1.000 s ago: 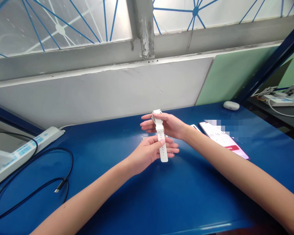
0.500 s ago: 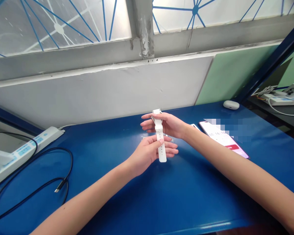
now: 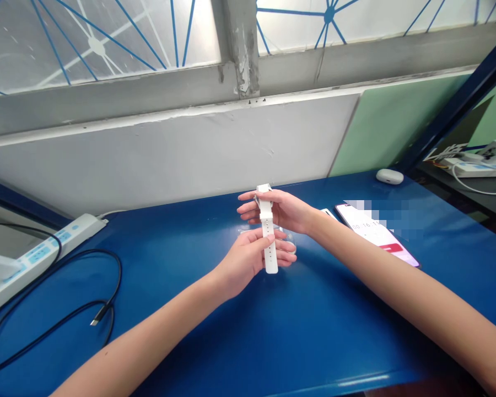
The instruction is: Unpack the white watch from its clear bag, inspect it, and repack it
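Observation:
A white watch strap (image 3: pixel 269 256) with a row of holes runs lengthwise between my two hands, above the blue table (image 3: pixel 297 342). My left hand (image 3: pixel 248 253) pinches its lower, holed end, thumb on top and fingers behind. Farther up, my right hand (image 3: pixel 283 207) grips the buckle end with its thumb over the band and fingers beneath. Partly hidden behind my left fingers lies a clear plastic piece (image 3: pixel 291 237) on the table; I cannot make out what it is.
On the right lie a phone (image 3: pixel 374 234) showing a timer, a white object (image 3: pixel 327 213) mostly behind my forearm and a white earbud case (image 3: pixel 389 176). A power strip (image 3: pixel 82 223) and a black cable (image 3: pixel 118 275) occupy the left. A wall panel (image 3: pixel 169 160) borders the back.
Both hands keep their hold on the strap. My left hand and the strap's lower end have shifted slightly left, showing more of the clear plastic behind.

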Motion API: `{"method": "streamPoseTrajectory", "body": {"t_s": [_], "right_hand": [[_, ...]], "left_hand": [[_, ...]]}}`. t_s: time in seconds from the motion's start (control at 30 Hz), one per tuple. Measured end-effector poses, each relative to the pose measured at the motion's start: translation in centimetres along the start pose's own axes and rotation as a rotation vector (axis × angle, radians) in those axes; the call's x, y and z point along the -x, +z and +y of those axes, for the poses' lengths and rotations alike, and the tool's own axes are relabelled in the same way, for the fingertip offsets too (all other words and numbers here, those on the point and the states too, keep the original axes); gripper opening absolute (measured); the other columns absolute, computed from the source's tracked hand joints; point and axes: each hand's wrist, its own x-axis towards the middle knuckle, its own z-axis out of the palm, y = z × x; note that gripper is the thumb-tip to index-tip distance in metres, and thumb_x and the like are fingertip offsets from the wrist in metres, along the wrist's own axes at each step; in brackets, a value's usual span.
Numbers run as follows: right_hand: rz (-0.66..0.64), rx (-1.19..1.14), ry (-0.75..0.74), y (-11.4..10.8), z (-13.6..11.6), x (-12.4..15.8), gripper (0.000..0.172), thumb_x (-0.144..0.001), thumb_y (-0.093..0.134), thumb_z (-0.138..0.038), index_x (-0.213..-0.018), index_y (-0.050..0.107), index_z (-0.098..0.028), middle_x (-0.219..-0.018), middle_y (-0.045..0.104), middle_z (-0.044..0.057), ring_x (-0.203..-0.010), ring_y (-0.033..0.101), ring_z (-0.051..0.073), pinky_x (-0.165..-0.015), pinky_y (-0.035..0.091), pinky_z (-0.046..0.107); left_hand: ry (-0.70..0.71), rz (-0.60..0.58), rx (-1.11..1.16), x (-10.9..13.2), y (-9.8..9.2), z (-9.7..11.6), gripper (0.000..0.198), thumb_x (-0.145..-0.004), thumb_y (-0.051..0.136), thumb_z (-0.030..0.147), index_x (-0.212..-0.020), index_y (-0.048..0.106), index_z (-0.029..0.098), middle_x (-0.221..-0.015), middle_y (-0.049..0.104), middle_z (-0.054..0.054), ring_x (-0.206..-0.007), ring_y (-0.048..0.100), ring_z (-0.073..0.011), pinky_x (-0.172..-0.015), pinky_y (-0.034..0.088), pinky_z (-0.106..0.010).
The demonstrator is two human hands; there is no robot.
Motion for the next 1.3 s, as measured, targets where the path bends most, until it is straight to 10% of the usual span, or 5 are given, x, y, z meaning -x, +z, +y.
{"method": "streamPoseTrajectory", "body": {"t_s": [0.77,1.03,1.3], "right_hand": [[-0.064,-0.262,0.035,0.4,-0.5,0.3,0.035,-0.100,0.040,-0.034,-0.114,0.063,-0.012,-0.065,0.054,-0.001,-0.056,0.049,0.012,-0.057,0.049,0.025],[0.209,-0.441,-0.270,0.2,-1.6,0.1,0.042,-0.092,0.031,-0.030,-0.110,0.060,-0.006,-0.060,0.047,0.000,-0.053,0.045,0.014,-0.054,0.047,0.027],[0.205,-0.303,-0.255,-0.1,-1.5,-0.1,0.012,-0.090,0.058,-0.026,-0.091,0.065,-0.016,-0.067,0.059,0.000,-0.067,0.060,0.013,-0.078,0.053,0.028]], "left_hand": [[-0.045,0.006,0.016,-0.2,-0.1,-0.2,0.014,-0.091,0.060,0.021,-0.098,0.061,0.009,-0.080,0.070,-0.010,-0.069,0.070,-0.0196,-0.074,0.054,-0.035],[0.005,-0.155,0.227,0.5,0.2,1.0,0.071,-0.088,0.044,0.067,-0.121,0.059,0.006,-0.107,0.070,-0.022,-0.086,0.070,-0.0302,-0.078,0.052,-0.039],[0.099,0.118,0.107,-0.3,0.1,0.6,0.039,-0.095,0.055,0.042,-0.120,0.055,0.012,-0.127,0.063,-0.019,-0.099,0.070,-0.0303,-0.083,0.053,-0.039]]}}
